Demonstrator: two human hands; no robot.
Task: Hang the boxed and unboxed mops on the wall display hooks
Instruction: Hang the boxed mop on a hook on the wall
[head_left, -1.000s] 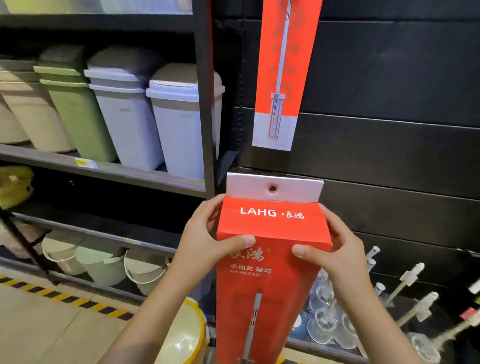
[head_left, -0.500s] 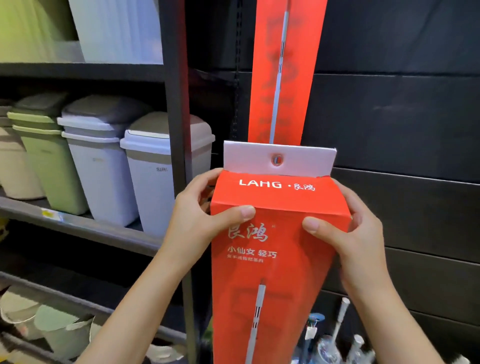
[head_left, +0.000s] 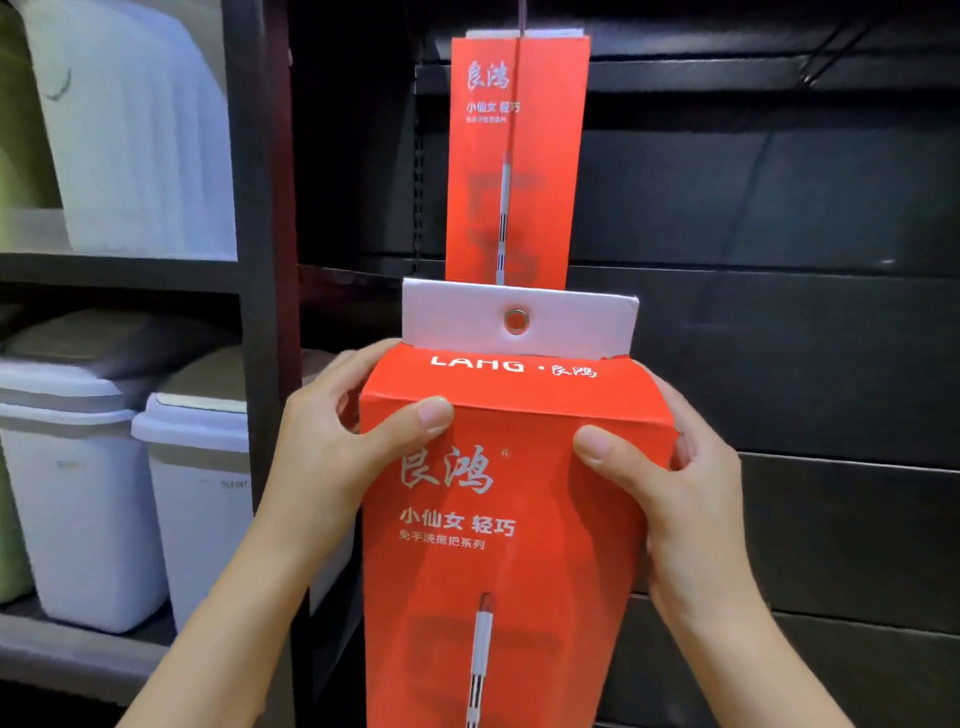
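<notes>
Left hand (head_left: 332, 457) grips the upper left corner of a red boxed mop (head_left: 498, 519), thumb laid across the front face just below the top fold and the other fingers curled round behind the left edge. Right hand (head_left: 670, 499) grips the upper right corner of the same box in mirror fashion, thumb pressed on the front face and fingers wrapped round the right side. The box is held upright in front of the dark slatted wall panel (head_left: 779, 312), its front printed with white lettering and a picture of a mop handle; the lower end runs out of view at the bottom edge. A white hanging tab (head_left: 457, 319) stands up from the top of the box, pierced at its middle by a metal eyelet (head_left: 515, 319). Directly above and behind the tab, a second red mop box (head_left: 540, 156) hangs against the wall, its lower part hidden by the tab; its own white tab shows at the top, where a thin dark hook or wire (head_left: 521, 15) crosses it, though the attachment itself cannot be made out. To the left, past a dark shelf upright (head_left: 260, 260), stand white lidded bins (head_left: 88, 467) on a shelf, with more pale containers on the shelf above.
</notes>
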